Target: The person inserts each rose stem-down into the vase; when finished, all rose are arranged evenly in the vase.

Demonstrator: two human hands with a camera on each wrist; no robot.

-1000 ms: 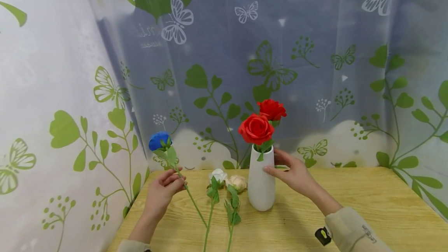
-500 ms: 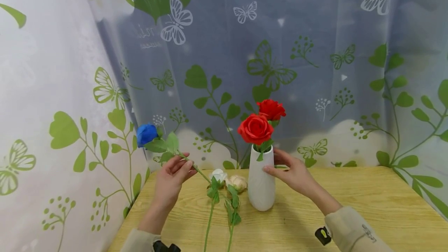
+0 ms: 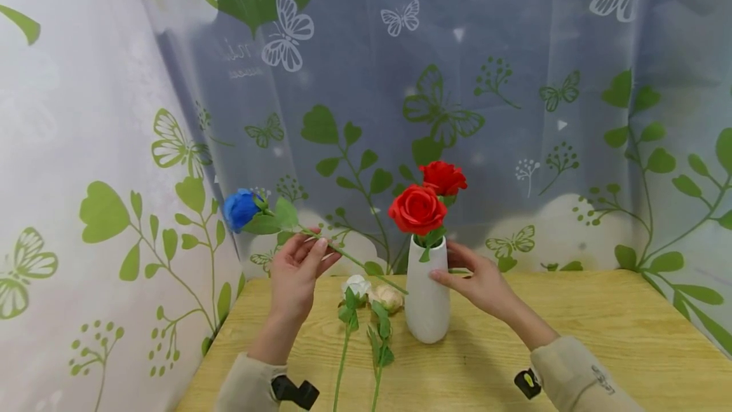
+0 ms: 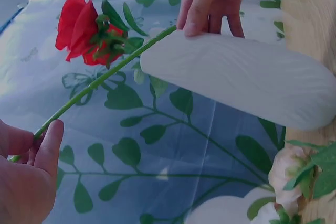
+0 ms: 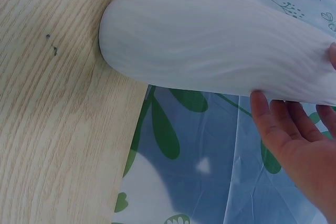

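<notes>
My left hand (image 3: 298,272) pinches the green stem of a blue artificial rose (image 3: 241,210), its bloom up to the left and the stem's lower end slanting down toward the vase. Around the upper part of a white ribbed vase (image 3: 427,304) my right hand (image 3: 477,281) has its thumb and fingers, gripping it from the right. Two red roses (image 3: 419,210) stand in the vase. In the left wrist view the rose stem (image 4: 94,85) crosses in front of the vase neck (image 4: 173,59). The right wrist view shows fingers (image 5: 262,114) against the vase's side (image 5: 210,40).
A white rose (image 3: 357,286) and a cream rose (image 3: 387,298) lie on the wooden table (image 3: 515,361) left of the vase, stems toward the front edge. A printed curtain (image 3: 354,81) hangs behind and on both sides.
My left hand has risen and moved right with the blue rose. The rose has tipped from fairly upright to a left-leaning slant, its stem end swinging toward the vase. My right hand stays put.
</notes>
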